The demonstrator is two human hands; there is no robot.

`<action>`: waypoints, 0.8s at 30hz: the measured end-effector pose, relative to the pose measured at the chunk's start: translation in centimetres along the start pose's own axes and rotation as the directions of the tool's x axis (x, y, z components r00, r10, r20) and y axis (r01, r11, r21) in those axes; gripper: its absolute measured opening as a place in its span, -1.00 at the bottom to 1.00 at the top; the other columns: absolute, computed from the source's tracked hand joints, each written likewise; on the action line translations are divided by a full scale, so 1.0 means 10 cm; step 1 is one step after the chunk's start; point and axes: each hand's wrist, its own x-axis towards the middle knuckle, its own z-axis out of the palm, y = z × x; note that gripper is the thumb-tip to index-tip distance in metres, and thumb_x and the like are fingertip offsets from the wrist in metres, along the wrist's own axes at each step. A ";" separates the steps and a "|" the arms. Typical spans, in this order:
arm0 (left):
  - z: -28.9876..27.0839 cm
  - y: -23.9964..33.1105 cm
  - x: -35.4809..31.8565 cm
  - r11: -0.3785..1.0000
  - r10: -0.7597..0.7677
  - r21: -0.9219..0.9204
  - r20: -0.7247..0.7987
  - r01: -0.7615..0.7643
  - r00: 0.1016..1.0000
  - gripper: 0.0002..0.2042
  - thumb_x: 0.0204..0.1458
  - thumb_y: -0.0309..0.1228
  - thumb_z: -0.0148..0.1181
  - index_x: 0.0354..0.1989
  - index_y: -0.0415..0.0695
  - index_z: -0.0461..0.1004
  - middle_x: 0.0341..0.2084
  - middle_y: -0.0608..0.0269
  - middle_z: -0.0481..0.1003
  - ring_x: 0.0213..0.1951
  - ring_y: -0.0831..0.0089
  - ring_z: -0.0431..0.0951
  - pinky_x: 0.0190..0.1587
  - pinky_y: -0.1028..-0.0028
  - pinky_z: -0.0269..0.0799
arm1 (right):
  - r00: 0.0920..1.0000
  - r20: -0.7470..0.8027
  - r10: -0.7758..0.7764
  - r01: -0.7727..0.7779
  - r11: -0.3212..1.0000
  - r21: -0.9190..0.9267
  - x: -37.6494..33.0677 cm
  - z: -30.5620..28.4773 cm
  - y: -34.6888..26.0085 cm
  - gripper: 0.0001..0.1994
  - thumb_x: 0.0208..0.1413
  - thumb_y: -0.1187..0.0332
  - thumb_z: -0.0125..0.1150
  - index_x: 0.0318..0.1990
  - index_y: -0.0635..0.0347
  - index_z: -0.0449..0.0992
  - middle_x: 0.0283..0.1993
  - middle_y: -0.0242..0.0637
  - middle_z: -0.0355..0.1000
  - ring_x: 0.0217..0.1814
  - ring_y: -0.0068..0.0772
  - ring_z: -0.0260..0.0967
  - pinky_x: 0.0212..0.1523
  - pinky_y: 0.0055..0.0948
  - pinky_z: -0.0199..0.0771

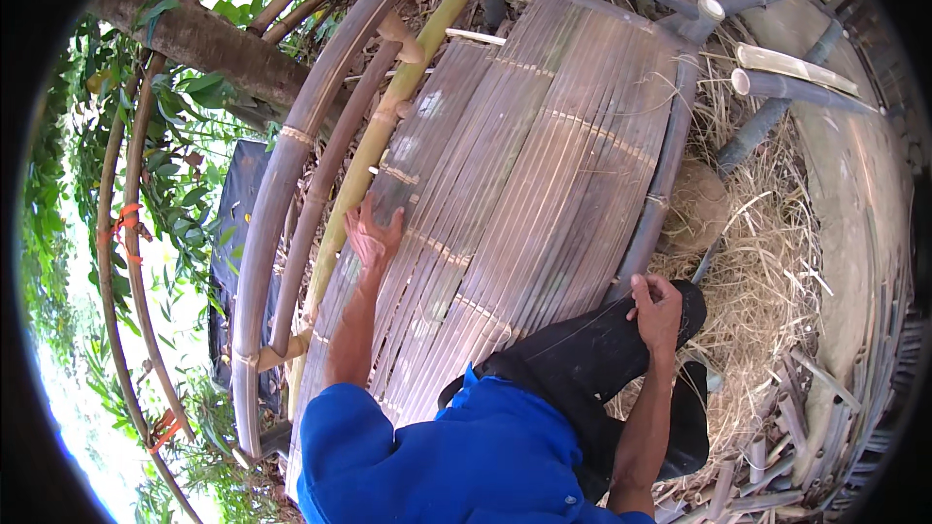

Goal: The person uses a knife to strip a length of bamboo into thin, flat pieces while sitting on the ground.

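Beneath me is a slatted bamboo bench [544, 155], its split strips lashed with pale ties. My left hand [374, 235] has its fingers spread over the bench's left edge, beside a yellow-green bamboo pole [374, 136]; nothing shows in its grasp. My right hand [657, 309] is by my knee in black trousers [573, 340], just off the bench's right rail [660, 204]. Its fingers are curled together, and whether they pinch anything small is hidden.
A curved bamboo railing [282, 170] runs along the left, with foliage beyond. Dry straw [752, 281] and a round brown object [695, 206] lie to the right. Cut bamboo poles [796, 78] jut out at the upper right. Short bamboo pieces [757, 466] are heaped at the lower right.
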 end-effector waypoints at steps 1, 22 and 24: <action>0.02 -0.06 0.04 1.000 0.012 0.004 0.038 -0.013 0.999 -0.44 -0.14 -0.18 0.49 0.05 -0.18 0.54 -0.23 -0.11 0.48 -0.16 -0.03 0.48 0.01 0.09 0.38 | 1.000 -0.011 0.007 -0.007 1.000 0.003 0.00 0.00 -0.02 -0.70 0.26 0.24 0.28 -0.32 0.37 0.53 -0.48 -0.37 0.41 -0.56 -0.65 0.31 -0.63 -0.57 0.41; 0.22 -0.74 0.43 0.827 -0.416 -0.083 0.574 0.556 0.705 -0.51 0.11 0.00 0.26 0.01 -0.19 0.58 -0.28 -0.12 0.63 -0.19 -0.04 0.63 -0.01 0.14 0.47 | 0.999 -0.026 0.026 -0.027 0.999 -0.031 0.01 0.03 -0.01 -0.71 0.25 0.25 0.30 -0.30 0.37 0.54 -0.47 -0.36 0.42 -0.56 -0.64 0.31 -0.64 -0.56 0.40; 0.21 -0.79 0.39 0.871 -0.351 -0.120 0.526 0.476 0.775 -0.55 0.13 -0.02 0.24 -0.10 -0.22 0.59 -0.38 -0.14 0.60 -0.25 -0.02 0.63 -0.12 0.13 0.46 | 0.999 -0.035 0.026 -0.027 1.000 -0.016 0.01 0.03 0.00 -0.72 0.25 0.25 0.30 -0.30 0.37 0.54 -0.47 -0.36 0.42 -0.56 -0.64 0.31 -0.64 -0.56 0.40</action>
